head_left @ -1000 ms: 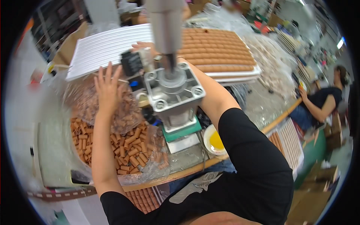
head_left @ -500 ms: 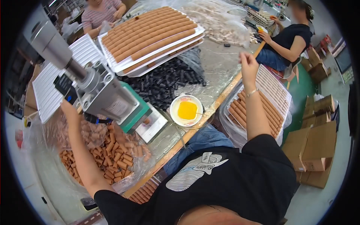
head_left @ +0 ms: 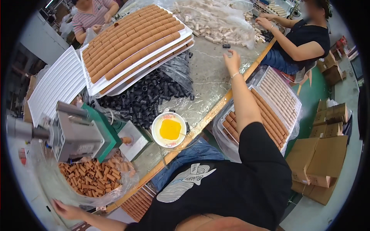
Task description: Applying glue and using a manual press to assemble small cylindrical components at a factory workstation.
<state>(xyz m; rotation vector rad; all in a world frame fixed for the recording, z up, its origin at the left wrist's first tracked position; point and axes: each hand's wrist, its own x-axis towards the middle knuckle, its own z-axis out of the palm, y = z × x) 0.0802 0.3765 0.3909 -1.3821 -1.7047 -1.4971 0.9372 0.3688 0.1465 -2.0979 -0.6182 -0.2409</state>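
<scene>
My left hand [head_left: 66, 210] is at the lower left, off the table's side, with its fingers stretched out and nothing visible in them. My right hand [head_left: 232, 62] hovers over the far right part of the table, thumb and fingers apart, empty as far as I can see. Just beyond its fingertips lies a small black tube piece [head_left: 226, 46]. On the left stands a grey metal press [head_left: 79, 134] with a green plate [head_left: 106, 131]. A short brown tube [head_left: 125, 140] sits under it on a light metal block. Beside the block is a white bowl [head_left: 155, 135] of yellow liquid [head_left: 170, 129].
White trays [head_left: 92, 92] of brown tubes are stacked at the back, near black tube pieces [head_left: 146, 96]. Loose brown tubes [head_left: 92, 179] fill a plastic-lined container. Trayed tubes [head_left: 269, 111] stand at my right. Two people sit nearby: one far left, a co-worker [head_left: 300, 42] far right.
My left hand has left the press and swung down to the lower left. My right hand's fingers have spread from a pinch. The view has shifted, so the press appears lower and more tilted.
</scene>
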